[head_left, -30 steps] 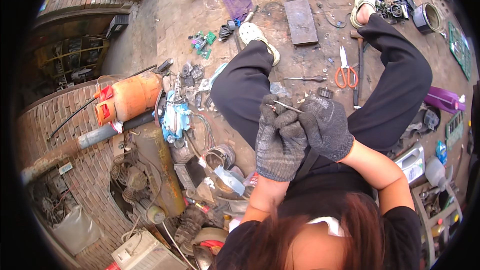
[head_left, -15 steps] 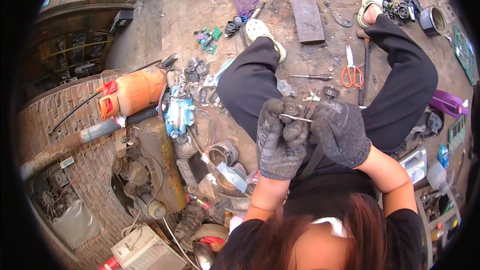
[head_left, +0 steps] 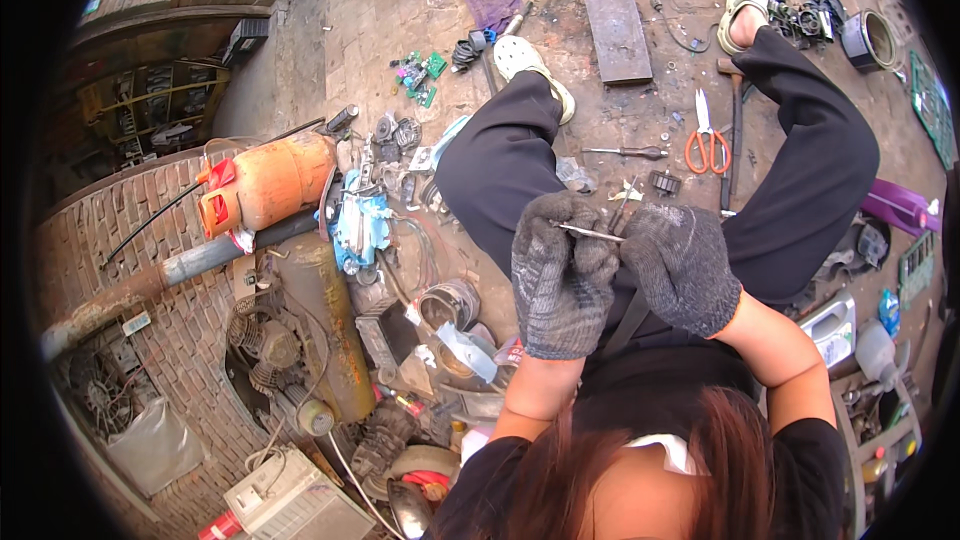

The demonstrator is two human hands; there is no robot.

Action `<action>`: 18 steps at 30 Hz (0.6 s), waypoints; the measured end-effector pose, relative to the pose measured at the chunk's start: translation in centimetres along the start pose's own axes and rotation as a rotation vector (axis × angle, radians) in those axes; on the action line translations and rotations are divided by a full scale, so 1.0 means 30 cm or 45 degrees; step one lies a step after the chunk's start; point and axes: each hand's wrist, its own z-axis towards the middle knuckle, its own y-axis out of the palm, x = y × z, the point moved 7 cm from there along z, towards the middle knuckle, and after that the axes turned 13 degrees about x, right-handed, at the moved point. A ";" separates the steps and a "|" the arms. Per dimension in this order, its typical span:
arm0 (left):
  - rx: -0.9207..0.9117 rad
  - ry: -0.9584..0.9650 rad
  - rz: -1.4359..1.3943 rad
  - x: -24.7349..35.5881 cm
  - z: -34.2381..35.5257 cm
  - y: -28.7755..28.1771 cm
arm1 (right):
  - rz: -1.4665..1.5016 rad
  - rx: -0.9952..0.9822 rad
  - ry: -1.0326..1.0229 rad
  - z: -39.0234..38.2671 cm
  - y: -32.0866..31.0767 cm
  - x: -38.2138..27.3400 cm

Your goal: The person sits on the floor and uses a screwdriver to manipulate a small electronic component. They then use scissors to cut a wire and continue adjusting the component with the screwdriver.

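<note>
Both of my hands wear dark grey knit gloves and meet above my lap. Between them runs a thin, pointed metal rod [head_left: 592, 232]. Its right end goes into the closed fingers of my right hand [head_left: 682, 268], and its tip reaches the fingers of my left hand [head_left: 562, 275]. My left hand is curled, and whatever it may hold is hidden by the glove. On the ground just beyond lie a screwdriver [head_left: 638, 152], orange-handled scissors [head_left: 708, 148], a small dark ribbed metal part [head_left: 664, 183] and a crumpled piece of clear plastic [head_left: 575, 174].
A hammer [head_left: 735, 125] lies beside the scissors. Farther off are a flat metal block [head_left: 619, 38], green circuit board pieces [head_left: 420, 78] and a purple cloth [head_left: 490, 0]. An orange gas cylinder [head_left: 270, 185] is at left, an open can [head_left: 870, 41] at far right.
My left hand has turned slightly and shifted a little to the left, its fingers curling differently around the rod's tip. The right hand stays nearly in place.
</note>
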 end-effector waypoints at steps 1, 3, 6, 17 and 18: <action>-0.039 -0.014 -0.037 -0.001 0.001 0.004 | 0.026 -0.001 0.018 0.001 0.002 0.001; -0.031 0.013 -0.008 0.001 0.002 0.000 | 0.028 0.039 0.024 0.011 -0.008 -0.004; 0.073 0.086 0.115 0.011 0.001 -0.021 | 0.118 0.099 0.092 0.016 -0.012 0.004; 0.155 0.258 0.316 0.034 -0.003 -0.005 | 0.015 0.151 0.100 0.043 -0.019 -0.003; 0.173 0.281 0.329 0.036 -0.005 -0.005 | 0.017 0.176 0.103 0.046 -0.023 -0.005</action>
